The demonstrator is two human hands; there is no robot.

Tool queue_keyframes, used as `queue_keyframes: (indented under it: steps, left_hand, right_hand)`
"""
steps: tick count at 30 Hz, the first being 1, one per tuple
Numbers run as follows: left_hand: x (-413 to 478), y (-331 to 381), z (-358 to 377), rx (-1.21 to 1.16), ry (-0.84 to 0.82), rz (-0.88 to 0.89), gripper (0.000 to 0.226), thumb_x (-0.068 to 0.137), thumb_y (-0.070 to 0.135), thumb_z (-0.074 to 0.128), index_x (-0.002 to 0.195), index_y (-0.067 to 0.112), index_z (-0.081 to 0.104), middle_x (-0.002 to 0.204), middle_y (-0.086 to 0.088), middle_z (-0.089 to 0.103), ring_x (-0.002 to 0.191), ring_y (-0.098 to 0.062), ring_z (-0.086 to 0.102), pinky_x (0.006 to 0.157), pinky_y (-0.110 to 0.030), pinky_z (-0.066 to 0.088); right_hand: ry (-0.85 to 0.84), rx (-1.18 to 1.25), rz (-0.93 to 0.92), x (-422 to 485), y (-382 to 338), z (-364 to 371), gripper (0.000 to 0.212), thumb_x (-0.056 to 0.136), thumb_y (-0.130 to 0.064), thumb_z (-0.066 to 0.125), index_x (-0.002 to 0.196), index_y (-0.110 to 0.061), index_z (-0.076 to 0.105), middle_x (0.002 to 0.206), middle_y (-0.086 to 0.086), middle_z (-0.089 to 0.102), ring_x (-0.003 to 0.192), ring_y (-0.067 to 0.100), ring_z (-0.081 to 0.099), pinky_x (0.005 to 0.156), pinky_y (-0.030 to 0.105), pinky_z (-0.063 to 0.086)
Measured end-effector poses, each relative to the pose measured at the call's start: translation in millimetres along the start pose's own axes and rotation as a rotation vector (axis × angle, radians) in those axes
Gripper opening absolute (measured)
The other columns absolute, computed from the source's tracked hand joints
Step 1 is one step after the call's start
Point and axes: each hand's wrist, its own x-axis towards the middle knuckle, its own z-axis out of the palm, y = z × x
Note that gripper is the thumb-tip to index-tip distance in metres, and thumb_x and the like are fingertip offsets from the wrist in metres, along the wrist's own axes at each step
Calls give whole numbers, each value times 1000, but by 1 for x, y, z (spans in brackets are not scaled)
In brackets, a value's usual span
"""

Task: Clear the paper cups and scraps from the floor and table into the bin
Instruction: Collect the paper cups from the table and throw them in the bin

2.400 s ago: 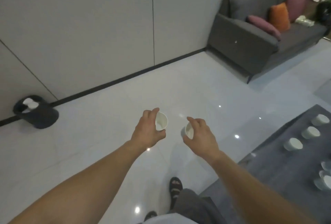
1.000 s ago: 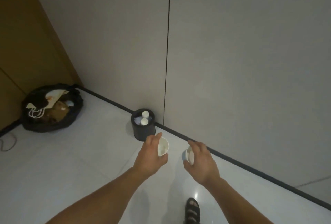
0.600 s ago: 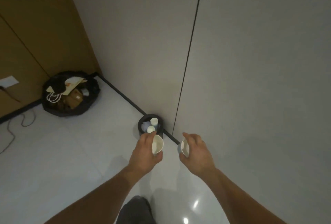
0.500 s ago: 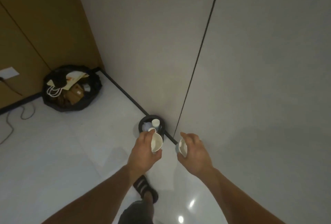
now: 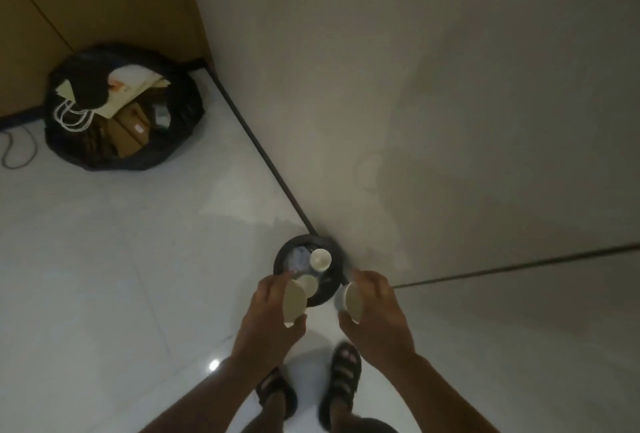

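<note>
In the head view, your left hand [image 5: 268, 315] grips a white paper cup, the left cup [image 5: 294, 301]. The fingers curl over its rim at 12 o'clock and the thumb pinches from 6 o'clock, with the cup's mouth turned toward 3 o'clock. Your right hand [image 5: 375, 315] mirrors it, curled round the right cup [image 5: 349, 301] with its fingers on top and thumb beneath, and that mouth faces 9 o'clock. The two cups are near each other but apart. The bin [image 5: 278, 261], small, round and dark, stands on the pale floor [image 5: 104, 277] against the dark skirting of the wall [image 5: 415, 86]. It lies at 12 o'clock from your left hand and 11 o'clock from your right. The left cup overlaps the bin's near rim as seen from above, while the right cup sits just outside the rim, at the bin's 4 o'clock. Inside the bin are two more white cups [image 5: 320, 259] and some pale scraps [image 5: 298, 256]. A black rubbish bag [image 5: 180, 114] of paper and cardboard sits open well off at 10 o'clock. Your sandalled feet [image 5: 344, 377] are at 6 o'clock.
</note>
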Motion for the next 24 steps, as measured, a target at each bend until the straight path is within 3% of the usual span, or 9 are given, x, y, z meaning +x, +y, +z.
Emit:
queue_keyframes:
  steps: [4,8,11,14,18,24]
  left_hand:
    - [60,-49,58,-50,40,-74,73,72,25,81,134,21,42,121,10,43,98,-3,47,66,-6,41]
    - [107,-93,136,-84,17,-93,70,74,29,79,133,20,42,120,10,44,99,-2,45,76,-14,46]
    - [126,-129,195,-90,-22,-108,72,74,33,77,135,23,40,126,13,41,112,-1,37,90,-17,38]
    - [139,-159,237,-87,-6,-136,76,71,32,79,134,28,37,133,8,42,120,-5,33,94,-23,37]
    - [154,-182,264,-77,46,-134,76,69,35,80,128,35,32,130,8,42,121,-9,33,94,-30,39]
    - [177,-194,269,-4,185,-44,68,75,37,72,132,25,38,128,3,40,118,-22,41,90,-37,46]
  right_hand:
    - [-8,69,11,86,33,59,72,82,-38,74,142,-26,36,136,-2,45,118,16,51,91,25,52]
    - [-34,71,-9,157,75,123,72,82,-38,75,141,-24,37,134,0,48,118,16,53,91,24,51]
    - [-59,30,-20,193,107,169,77,82,-36,74,145,-27,31,139,2,43,117,18,52,84,23,51]
    - [-67,-16,-47,222,128,203,77,82,-37,73,146,-28,30,140,2,42,119,20,50,81,23,48]
    - [-81,-99,-94,257,141,228,78,82,-40,72,147,-28,30,144,3,40,129,22,42,89,27,45]
    - [-121,-144,-133,285,145,249,76,83,-42,70,147,-31,31,144,2,40,127,21,43,86,24,39]
